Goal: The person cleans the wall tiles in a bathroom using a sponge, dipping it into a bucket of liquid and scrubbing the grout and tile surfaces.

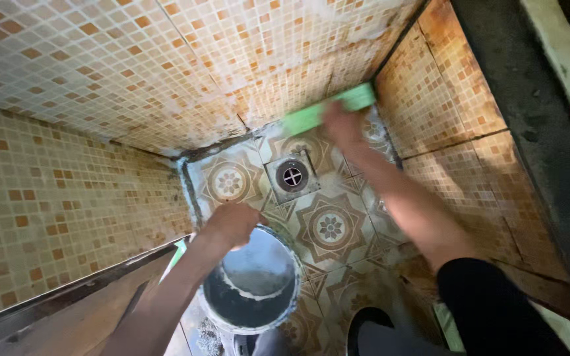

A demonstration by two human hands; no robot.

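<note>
My right hand (343, 125) grips a green scrubbing brush (328, 108) and presses it low on the far mosaic-tiled wall (186, 59), just above the floor corner. My left hand (232, 223) holds the rim of a round bucket (253, 277) with water in it, standing on the patterned floor tiles (330, 227). A square metal floor drain (292, 175) lies between the two hands. The brush is blurred.
Mosaic-tiled walls close in on the left (41, 217) and right (456, 99). A dark door frame (536, 132) runs down the right side. A metal-edged wooden panel (87, 296) sits at lower left. My dark sleeve (496, 310) and a dark shoe (377, 333) are at the bottom.
</note>
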